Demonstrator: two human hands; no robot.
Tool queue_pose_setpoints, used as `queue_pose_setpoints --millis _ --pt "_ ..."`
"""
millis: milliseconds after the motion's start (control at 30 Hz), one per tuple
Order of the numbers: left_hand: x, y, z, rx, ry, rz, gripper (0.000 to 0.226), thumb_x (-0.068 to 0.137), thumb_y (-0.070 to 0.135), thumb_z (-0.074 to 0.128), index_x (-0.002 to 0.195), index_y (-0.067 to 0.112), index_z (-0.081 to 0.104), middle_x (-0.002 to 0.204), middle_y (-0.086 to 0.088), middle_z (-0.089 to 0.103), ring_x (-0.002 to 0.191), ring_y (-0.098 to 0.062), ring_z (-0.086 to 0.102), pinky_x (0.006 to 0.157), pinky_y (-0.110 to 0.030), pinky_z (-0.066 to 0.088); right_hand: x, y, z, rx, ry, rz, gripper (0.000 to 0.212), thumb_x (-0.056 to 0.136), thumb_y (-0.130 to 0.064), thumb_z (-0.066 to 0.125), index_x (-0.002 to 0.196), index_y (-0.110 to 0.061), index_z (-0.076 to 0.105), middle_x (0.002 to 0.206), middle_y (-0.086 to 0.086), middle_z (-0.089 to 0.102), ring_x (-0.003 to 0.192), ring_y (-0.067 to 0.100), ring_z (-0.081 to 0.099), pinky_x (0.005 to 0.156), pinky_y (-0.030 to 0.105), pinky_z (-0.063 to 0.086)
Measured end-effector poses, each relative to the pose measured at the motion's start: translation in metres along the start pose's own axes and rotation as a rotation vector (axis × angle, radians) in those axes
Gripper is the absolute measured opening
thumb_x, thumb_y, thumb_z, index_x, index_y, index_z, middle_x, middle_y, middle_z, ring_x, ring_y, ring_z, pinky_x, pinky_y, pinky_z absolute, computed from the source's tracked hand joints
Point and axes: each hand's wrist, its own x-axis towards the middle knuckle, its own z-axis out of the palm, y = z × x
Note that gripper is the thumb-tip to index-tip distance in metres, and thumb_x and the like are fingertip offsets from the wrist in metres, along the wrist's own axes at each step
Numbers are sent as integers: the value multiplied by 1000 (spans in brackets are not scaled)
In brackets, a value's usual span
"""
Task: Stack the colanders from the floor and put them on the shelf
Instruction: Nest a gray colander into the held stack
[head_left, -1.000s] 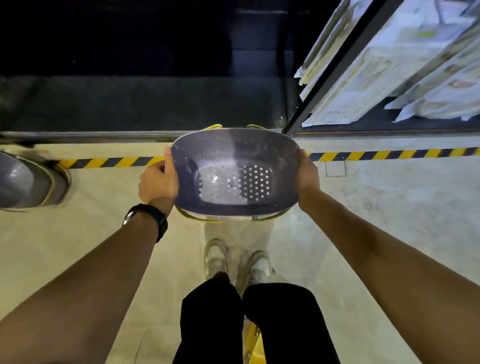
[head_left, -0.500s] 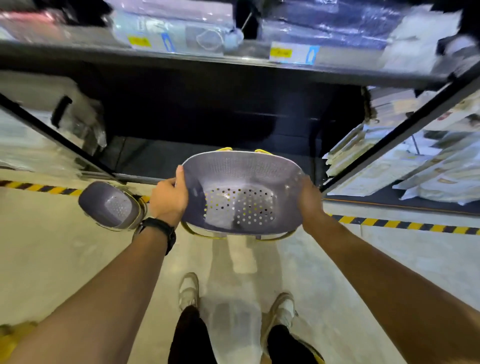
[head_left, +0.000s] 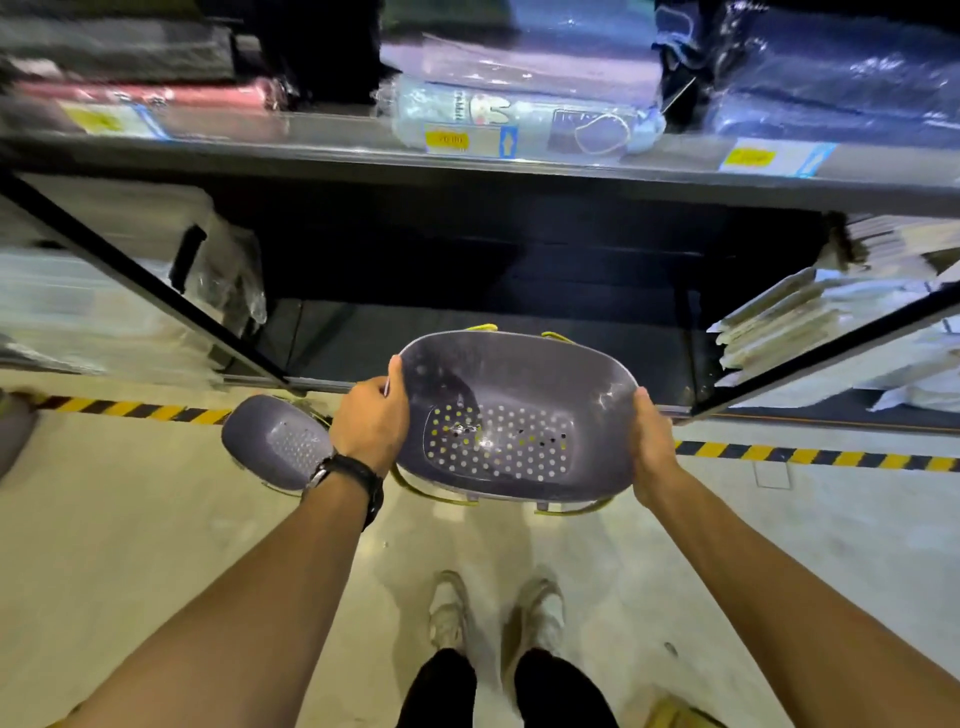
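Observation:
I hold a stack of grey oval colanders (head_left: 511, 410) with yellow-green handles in front of me, above the floor. My left hand (head_left: 371, 418) grips the stack's left rim and my right hand (head_left: 652, 447) grips its right rim. The perforated bottom of the top colander faces me. Another grey colander (head_left: 275, 447) lies tilted on the floor, left of my left wrist. Straight ahead is the dark, bare lower shelf (head_left: 467, 338), just beyond the stack.
A black and yellow hazard stripe (head_left: 810, 457) runs along the floor at the rack's foot. The upper shelf (head_left: 363, 161) carries wrapped packages. Bagged goods fill the bay at left (head_left: 130, 291), flat white packs the bay at right (head_left: 831, 322). My feet (head_left: 493, 613) stand below.
The view has lifted from the floor to the rack, bringing the upper shelf into sight. The stack stays in both hands, closer to the lower shelf opening. The colander on the floor shows further right.

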Motion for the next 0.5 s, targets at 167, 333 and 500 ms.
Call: queue_pose_setpoints --millis 167,333,500 --pt "17 -33 43 33 -17 -42 74 93 73 15 65 20 57 66 1 61 64 -19 58 58 -31 40 44 24 12 -115 74 23 54 101 -50 36 140 -14 51 139 5 55 124 29 52 106 42 43" --pt "38 -93 131 25 -62 -83 66 97 68 18 71 23 58 68 3 58 64 -17 55 56 -26 37 127 81 24 -127 84 -12 40 102 -47 38 117 -18 60 121 2 61 105 24 57 89 36 46" --pt "88 -175 259 37 -31 -58 65 100 62 20 70 19 60 74 -6 62 73 -30 59 67 -36 42 246 177 45 -47 23 5 30 97 -44 48 89 -21 66 87 -4 70 79 16 62 65 25 50"
